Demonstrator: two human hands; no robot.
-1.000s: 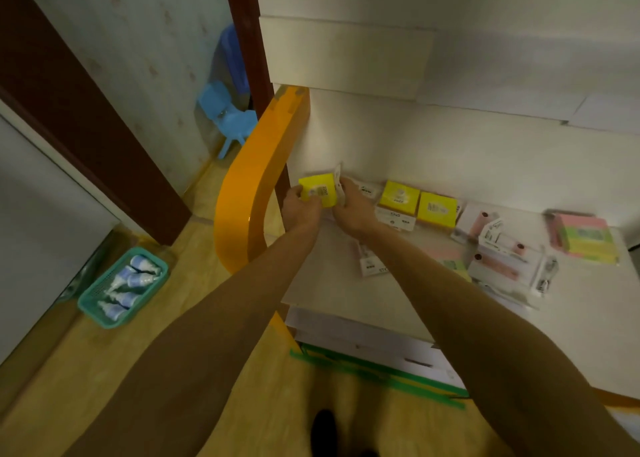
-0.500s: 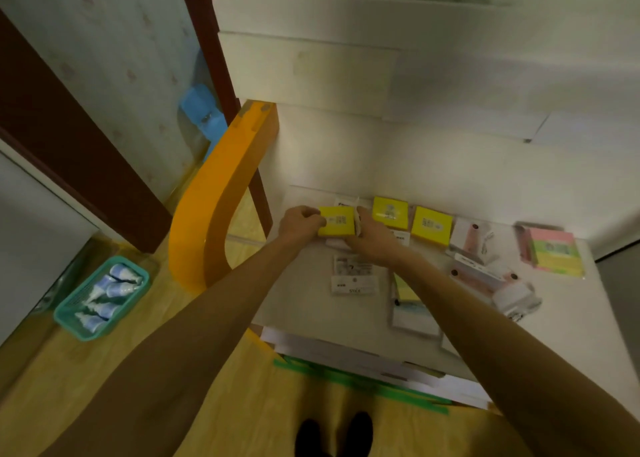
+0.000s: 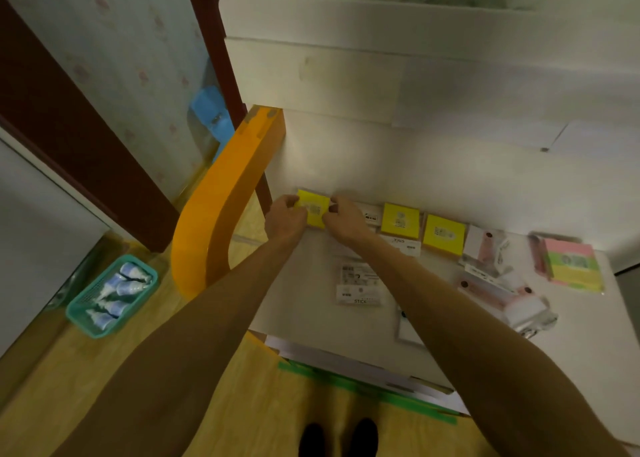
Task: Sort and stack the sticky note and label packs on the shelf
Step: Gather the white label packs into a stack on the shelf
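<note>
From the head camera, the left hand point(image 3: 284, 218) and right hand point(image 3: 343, 217) both pinch one yellow pack point(image 3: 312, 208) by its side edges, fingers curled round it, at the back left corner of the white shelf point(image 3: 304, 304). Two more yellow packs point(image 3: 421, 230) lie further right (white label packs point(image 3: 359, 284) sit nearer the front). Best to square it against the wall, flat, leaving room to stack the others on top.
</note>
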